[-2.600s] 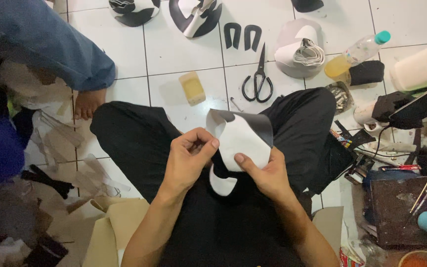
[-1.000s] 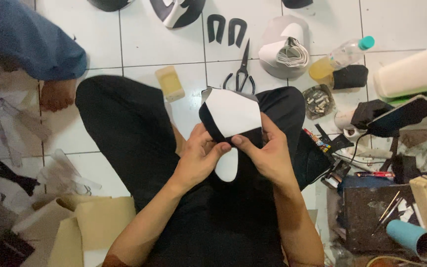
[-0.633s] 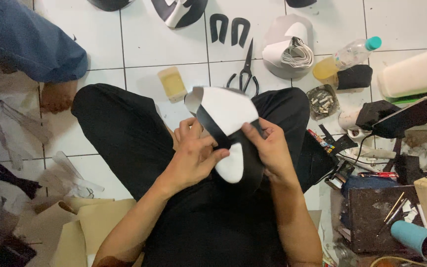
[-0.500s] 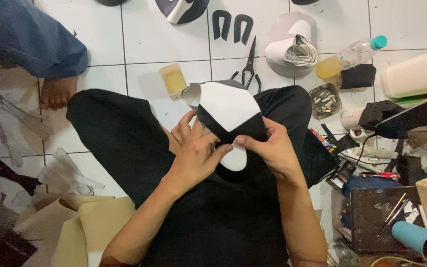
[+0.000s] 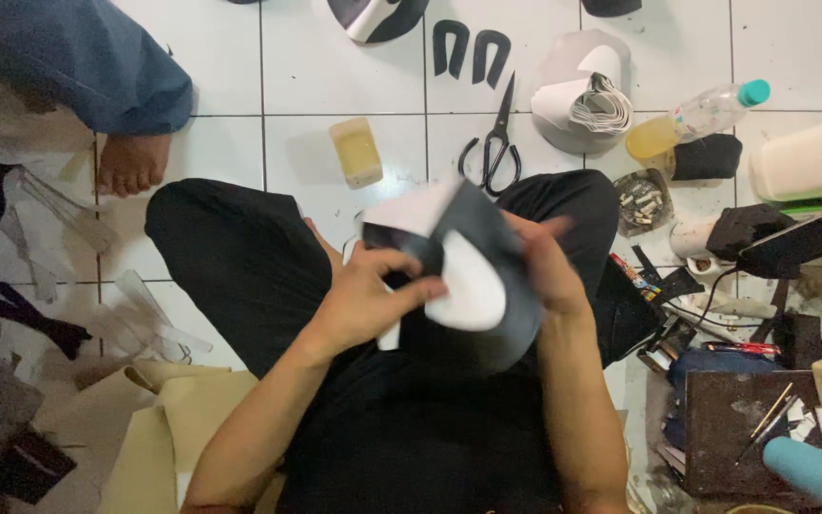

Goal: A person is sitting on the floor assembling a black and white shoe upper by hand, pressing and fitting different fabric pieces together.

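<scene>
We grip the black-and-white cut piece (image 5: 468,276) over our lap with left hand (image 5: 363,300) and right hand (image 5: 549,271), apparently mid-shaping, scissors (image 5: 497,143) idle at twelve o'clock.

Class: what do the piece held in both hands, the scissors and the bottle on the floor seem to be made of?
Held piece: thin, flexible sheet, dark outside, white inside, perhaps leather or synthetic; it bends. Scissors: metal blades, black handles, likely plastic. Bottle: clear plastic, yellow liquid, teal cap.
</scene>
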